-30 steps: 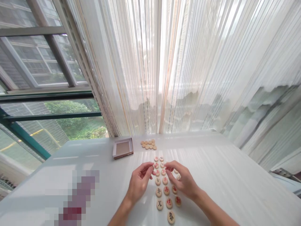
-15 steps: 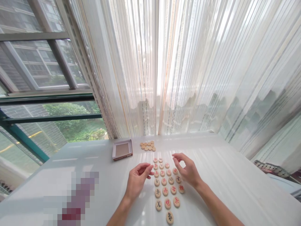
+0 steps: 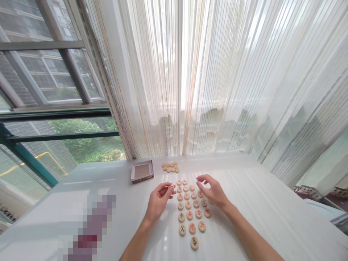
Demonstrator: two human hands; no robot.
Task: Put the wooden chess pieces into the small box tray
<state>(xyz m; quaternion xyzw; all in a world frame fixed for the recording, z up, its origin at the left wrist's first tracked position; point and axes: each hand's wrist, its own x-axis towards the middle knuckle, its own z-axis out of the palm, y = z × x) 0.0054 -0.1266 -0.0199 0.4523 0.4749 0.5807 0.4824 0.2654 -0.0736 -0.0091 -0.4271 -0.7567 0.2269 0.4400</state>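
Round wooden Chinese chess pieces point(image 3: 189, 215), marked with red or black characters, lie face up in rows on the white table. Left of the upper rows is my left hand point(image 3: 159, 198), its thumb and fingers pinched on a Chinese chess piece point(image 3: 171, 187); the mark on that piece is hard to make out. My right hand point(image 3: 213, 190) hovers by the right edge of the rows, thumb and fingers apart with nothing between them. It partly covers a red-marked piece point(image 3: 200, 193). One black-marked piece point(image 3: 194, 243) sits alone at the near end.
Farther back, a cluster of blank-faced pieces point(image 3: 169, 169) lies beside a shallow open box point(image 3: 142, 171). The white table point(image 3: 108, 214) runs back to a striped sheer curtain point(image 3: 217, 90) and a window at left. A blurred purple patch point(image 3: 92, 226) covers the near left.
My left hand has drawn slightly left, away from the rows, and the piece in its fingers shows more clearly. My right hand has shifted a little left. The view has moved slightly.
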